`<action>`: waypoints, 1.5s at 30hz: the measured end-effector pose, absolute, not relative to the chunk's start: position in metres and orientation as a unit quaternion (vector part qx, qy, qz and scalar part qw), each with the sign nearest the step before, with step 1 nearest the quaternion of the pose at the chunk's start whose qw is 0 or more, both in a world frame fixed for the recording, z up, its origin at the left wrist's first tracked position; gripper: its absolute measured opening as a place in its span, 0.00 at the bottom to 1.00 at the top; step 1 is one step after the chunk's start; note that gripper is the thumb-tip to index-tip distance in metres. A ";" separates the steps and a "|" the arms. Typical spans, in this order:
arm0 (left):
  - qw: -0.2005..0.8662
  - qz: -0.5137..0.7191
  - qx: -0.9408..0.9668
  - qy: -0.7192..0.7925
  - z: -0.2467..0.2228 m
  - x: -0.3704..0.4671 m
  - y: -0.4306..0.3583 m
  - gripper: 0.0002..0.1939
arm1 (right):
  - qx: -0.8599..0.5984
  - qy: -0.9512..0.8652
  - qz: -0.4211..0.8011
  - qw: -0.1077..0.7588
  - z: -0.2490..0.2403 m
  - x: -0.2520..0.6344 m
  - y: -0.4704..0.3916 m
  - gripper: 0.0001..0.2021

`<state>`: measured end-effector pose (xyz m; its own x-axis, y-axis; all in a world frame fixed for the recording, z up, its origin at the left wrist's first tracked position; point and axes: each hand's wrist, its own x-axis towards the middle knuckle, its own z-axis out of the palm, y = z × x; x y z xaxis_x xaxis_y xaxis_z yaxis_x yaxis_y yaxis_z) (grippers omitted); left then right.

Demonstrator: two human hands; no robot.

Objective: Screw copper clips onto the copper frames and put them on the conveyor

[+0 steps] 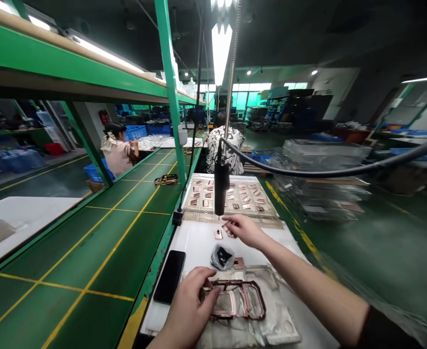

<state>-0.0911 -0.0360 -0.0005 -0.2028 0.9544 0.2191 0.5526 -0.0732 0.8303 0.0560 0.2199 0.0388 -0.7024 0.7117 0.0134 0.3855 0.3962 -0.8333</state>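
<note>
My left hand (193,303) is curled around the left end of a copper-coloured rectangular frame (262,300), which lies in a pale, clear-looking fixture (284,329). Farther out, my right hand (247,230) has its fingertips pinched at a small copper-coloured plate (229,230), partly covered by the fingers. Another such plate (218,234) lies just left of it on the white tabletop. An electric screwdriver (220,189) hangs tip down just above and left of my right fingertips. Between the hands sit a plastic bag of small dark parts (222,257) and one more copper plate (238,263).
A clear tray (198,213) holding several copper plates stands behind. A black phone (169,276) lies left. A green conveyor (118,237) with a frame assembly (166,180) runs alongside. A black cable (308,172) crosses right. Two people sit farther off. Stacked trays (318,179) stand right.
</note>
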 end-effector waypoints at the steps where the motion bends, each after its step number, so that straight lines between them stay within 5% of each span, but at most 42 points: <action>1: 0.256 0.430 0.583 0.641 0.002 -0.085 -0.031 0.18 | -0.337 -0.808 0.443 0.191 0.041 0.080 0.200 0.19; 3: 0.320 0.414 0.586 0.619 0.005 -0.073 -0.023 0.23 | -0.327 -0.802 0.465 0.185 0.043 0.122 0.155 0.23; 6: 0.392 0.370 0.634 0.555 0.009 -0.050 -0.017 0.11 | -0.316 -0.766 0.522 0.202 0.037 0.167 0.096 0.16; 16: 0.397 0.332 0.706 0.484 -0.004 -0.017 -0.046 0.17 | -0.329 -0.424 0.776 0.332 -0.017 0.191 0.006 0.27; 22: 0.685 0.297 0.495 0.445 -0.015 -0.027 -0.069 0.31 | -0.243 -0.381 0.863 0.226 -0.013 0.190 -0.018 0.25; 26: 0.749 0.241 0.421 0.451 -0.019 -0.035 -0.082 0.37 | -0.182 -0.405 0.879 0.176 -0.002 0.188 -0.021 0.19; 29: 0.663 0.231 0.482 0.524 -0.007 -0.048 -0.084 0.29 | -0.266 -0.396 0.857 0.192 -0.008 0.186 -0.026 0.19; 33: 0.247 0.276 0.719 0.588 0.012 -0.072 -0.066 0.12 | -0.380 -0.322 0.844 0.198 -0.029 0.182 -0.039 0.24; 35: 0.126 0.297 0.774 0.545 0.014 -0.081 -0.049 0.09 | -0.399 -0.291 0.847 0.197 -0.038 0.177 -0.043 0.25; 40: 0.091 0.174 0.859 0.473 0.003 -0.088 -0.002 0.27 | -0.424 -0.242 0.853 0.184 -0.046 0.158 -0.041 0.24; 45: 0.124 0.146 0.869 0.456 -0.006 -0.084 0.016 0.28 | -0.430 -0.217 0.845 0.233 -0.040 0.143 -0.035 0.24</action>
<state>-0.0835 0.0162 -0.0064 0.5412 0.8291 0.1404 0.7566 -0.5530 0.3490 0.1432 -0.0354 -0.0405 -0.5227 0.5795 -0.6253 -0.2073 -0.7978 -0.5661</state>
